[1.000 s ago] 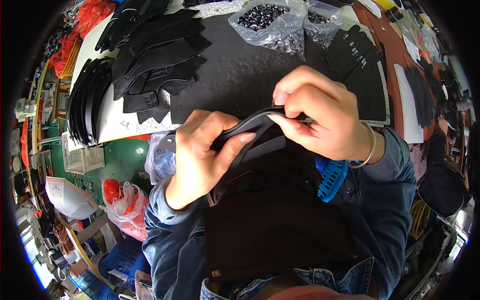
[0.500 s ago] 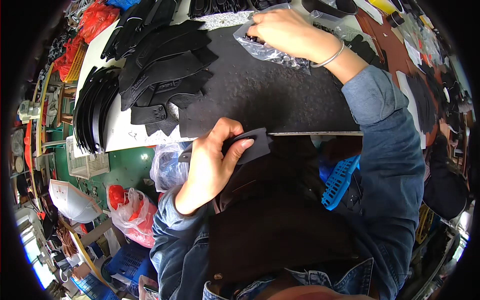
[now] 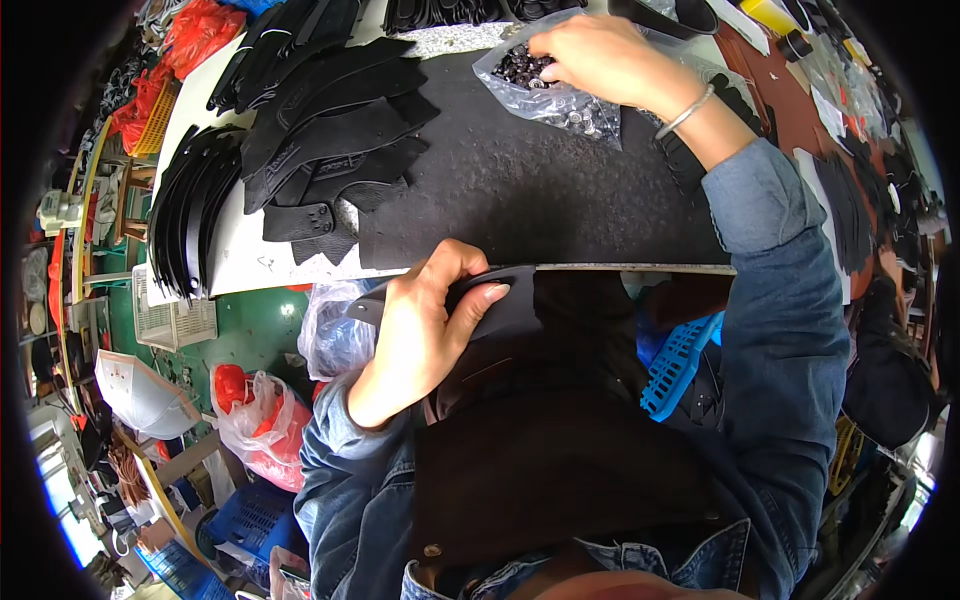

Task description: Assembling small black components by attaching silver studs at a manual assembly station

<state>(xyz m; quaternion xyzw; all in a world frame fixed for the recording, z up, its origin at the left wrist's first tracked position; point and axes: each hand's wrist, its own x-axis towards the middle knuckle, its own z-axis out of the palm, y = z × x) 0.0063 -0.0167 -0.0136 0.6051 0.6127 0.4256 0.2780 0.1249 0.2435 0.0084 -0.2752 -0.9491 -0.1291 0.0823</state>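
A flat black curved piece (image 3: 495,300) is held by the left hand (image 3: 425,325) just below the near edge of the table (image 3: 250,265), over the person's lap. The thumb is laid across the top of the piece and the fingers are curled around its left end, so the grip is closed on it. One end of the piece is seen poking out to the left of the knuckles.

At the far side of the table, the right hand (image 3: 600,55) is set in the mouth of a clear plastic bag (image 3: 560,95) filled with small dark round parts (image 3: 520,65). The fingers are bent down among the parts; whether anything is pinched between them cannot be told. A thin bangle (image 3: 685,112) is worn on that wrist, and both arms are covered by blue denim sleeves.

The bag is laid on a wide black mat (image 3: 520,190) by which the middle of the table is covered. To the left of the mat, a pile of black cut pieces (image 3: 320,130) is spread out, and a fan of curved black strips (image 3: 190,225) is stacked at the table's left edge.

Below the table, a blue plastic basket (image 3: 680,360) is seen by the right arm, and a red plastic bag (image 3: 250,410) lies on the floor to the left.
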